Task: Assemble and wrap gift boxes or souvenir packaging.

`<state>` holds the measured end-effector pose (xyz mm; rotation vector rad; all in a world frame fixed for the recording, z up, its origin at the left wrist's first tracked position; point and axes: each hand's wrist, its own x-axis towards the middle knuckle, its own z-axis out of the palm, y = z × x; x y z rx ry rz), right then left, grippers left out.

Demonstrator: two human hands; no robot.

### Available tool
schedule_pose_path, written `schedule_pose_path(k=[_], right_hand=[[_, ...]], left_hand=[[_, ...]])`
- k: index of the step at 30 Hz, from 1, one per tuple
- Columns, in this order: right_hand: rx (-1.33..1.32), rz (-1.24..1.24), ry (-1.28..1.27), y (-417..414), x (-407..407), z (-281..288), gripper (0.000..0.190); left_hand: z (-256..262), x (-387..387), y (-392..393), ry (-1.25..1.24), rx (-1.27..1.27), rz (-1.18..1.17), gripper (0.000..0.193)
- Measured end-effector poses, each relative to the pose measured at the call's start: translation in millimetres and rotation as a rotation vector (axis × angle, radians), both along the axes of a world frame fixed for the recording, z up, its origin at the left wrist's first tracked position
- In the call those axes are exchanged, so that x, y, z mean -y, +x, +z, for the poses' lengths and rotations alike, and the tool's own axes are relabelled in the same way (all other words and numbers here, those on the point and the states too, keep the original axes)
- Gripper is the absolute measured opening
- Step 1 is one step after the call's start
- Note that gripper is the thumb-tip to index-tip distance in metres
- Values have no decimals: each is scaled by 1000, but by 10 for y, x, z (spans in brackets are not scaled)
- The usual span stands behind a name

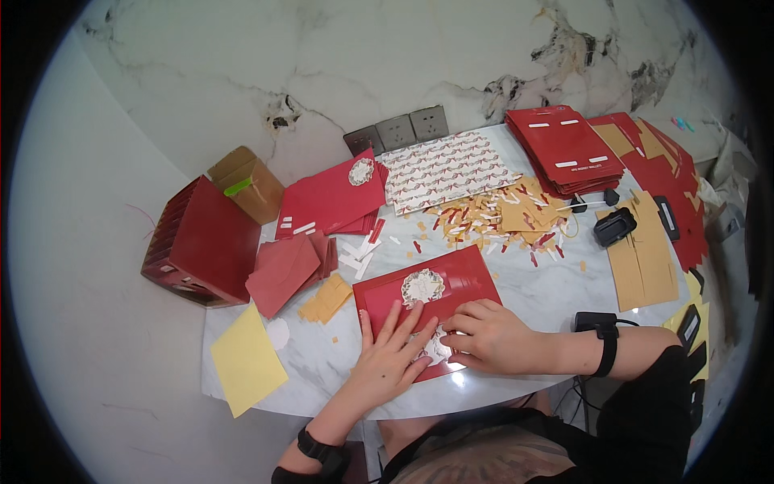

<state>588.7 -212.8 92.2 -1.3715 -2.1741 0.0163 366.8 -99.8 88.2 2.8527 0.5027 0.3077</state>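
A glossy red card sheet lies on the marble table before me. On its upper half is a brighter red panel with a round white wreath label. A second wreath label lies lower down, partly covered by both hands. My left hand rests flat on the sheet with fingers spread, the fingertips reaching toward the upper label. Bent fingers of my right hand touch the right side of the lower label. Whether they pinch its edge is hidden.
Red cards, pink envelopes and a yellow paper sheet lie left, beside a red box. Behind are wreath-patterned sheets, paper scraps and stacked red wallets. Brown card lies right, near a black holder.
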Motion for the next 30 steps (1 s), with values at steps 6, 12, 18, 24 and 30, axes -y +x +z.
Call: schedule_pose_path(k=[6,12,18,24,30], right_hand=[[-15,-4,-4,19,-3,8,28],[62,66,-84,40,-15,-44,22],[54,118,-80,144,-13,-92,14],[262,178,11,177,30,-142,28],[309,168,19,182,99,-78,43]], left_hand=[[-95,-46,21,38,-54,-44,60],[-83,-53,9,23,-56,-44,60],[-72,-71,-16,-26,-60,-69,60],[-62,-83,-15,-28,-83,-111,57],[-45,-86,-27,-25,-113,-141,72]])
